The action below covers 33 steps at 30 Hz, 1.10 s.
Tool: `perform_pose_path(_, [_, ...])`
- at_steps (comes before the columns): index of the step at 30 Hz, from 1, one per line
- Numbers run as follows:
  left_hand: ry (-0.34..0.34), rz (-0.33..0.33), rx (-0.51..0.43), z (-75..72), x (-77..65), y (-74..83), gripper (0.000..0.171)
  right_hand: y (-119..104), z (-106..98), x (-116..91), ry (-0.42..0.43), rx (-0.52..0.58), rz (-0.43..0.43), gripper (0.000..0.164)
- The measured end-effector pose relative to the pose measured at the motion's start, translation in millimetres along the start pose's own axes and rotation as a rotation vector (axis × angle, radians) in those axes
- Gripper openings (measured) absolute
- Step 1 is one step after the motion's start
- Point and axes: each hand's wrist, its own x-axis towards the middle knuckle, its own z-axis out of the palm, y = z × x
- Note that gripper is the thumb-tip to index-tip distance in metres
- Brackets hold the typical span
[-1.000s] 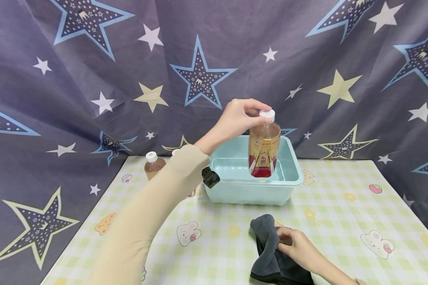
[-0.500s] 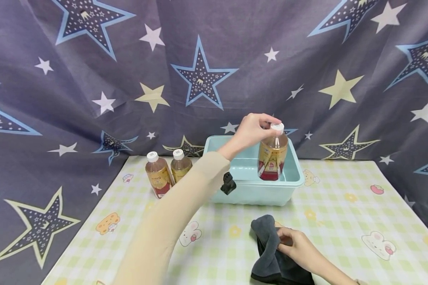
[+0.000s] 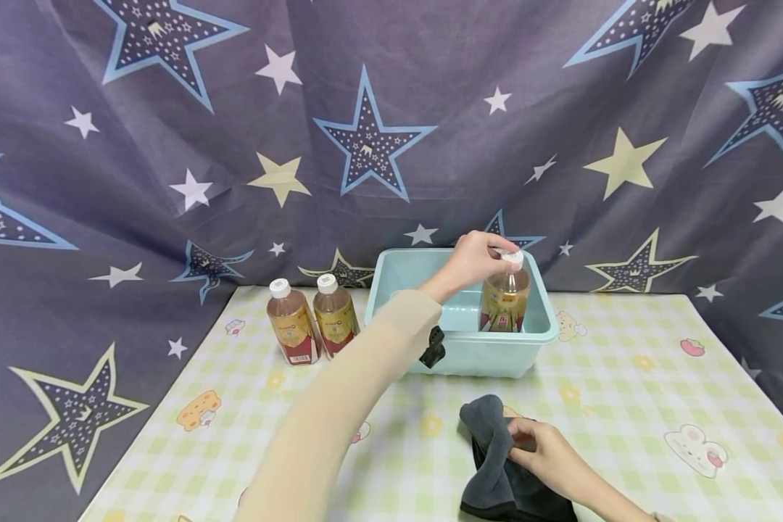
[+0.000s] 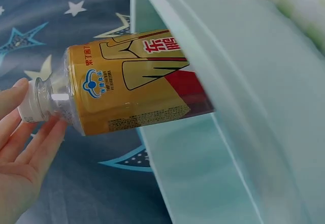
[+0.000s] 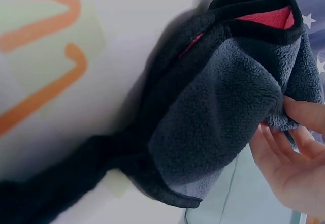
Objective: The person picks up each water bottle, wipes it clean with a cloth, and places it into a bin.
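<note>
Bottle (image 3: 505, 299): in the right part of the blue bin (image 3: 479, 357), roughly upright, gold-and-red label, white cap (image 3: 512, 259) above the rim. Its base is behind the bin's near wall, so I can't tell whether it touches the floor of the bin. The wrist view also loses the lower end behind the rim.

Your left hand (image 3: 473, 259) comes in from the left and pinches the cap, thumb on one side, fingers on the other. Your cream sleeve (image 3: 359, 384) crosses in front of the bin's near left corner. Black gadget (image 3: 433, 346) sits at that wrist.

Your right hand (image 3: 547, 457) is on the near side, pinching a fold of the gray cloth (image 3: 486, 475) between thumb and fingers. Cloth is bunched on the table, near side of the bin and well apart from it. Black trim, red inside (image 5: 266, 18) showing at one opening.

Left of the bin, two more capped bottles stand just beside each other: left one (image 3: 293, 330), right one (image 3: 335, 317). Same gold-and-red labels. Your sleeve runs close by the right one's base.

Under it all, green-and-white checked tablecloth (image 3: 616, 377) with cartoon prints. Far side: dark curtain (image 3: 470, 159) with stars.
</note>
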Motion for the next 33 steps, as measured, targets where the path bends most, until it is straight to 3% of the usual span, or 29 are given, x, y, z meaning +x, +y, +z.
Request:
perform_pose_path(11, [-0.034,-0.034,0.021,19.0,-1.6,-12.7,0.024,-1,0,-1,-0.014,0.002,0.024,0.007])
perform_pose_path(22, [-0.041,-0.040,0.081,26.1,-3.9,-23.4,0.025,0,1,0,-0.009,-0.003,0.000,0.006])
perform_pose_path(33, [-0.066,-0.072,0.028,31.6,-5.0,-31.2,0.022,-2,2,1,-0.004,-0.004,-0.005,0.006])
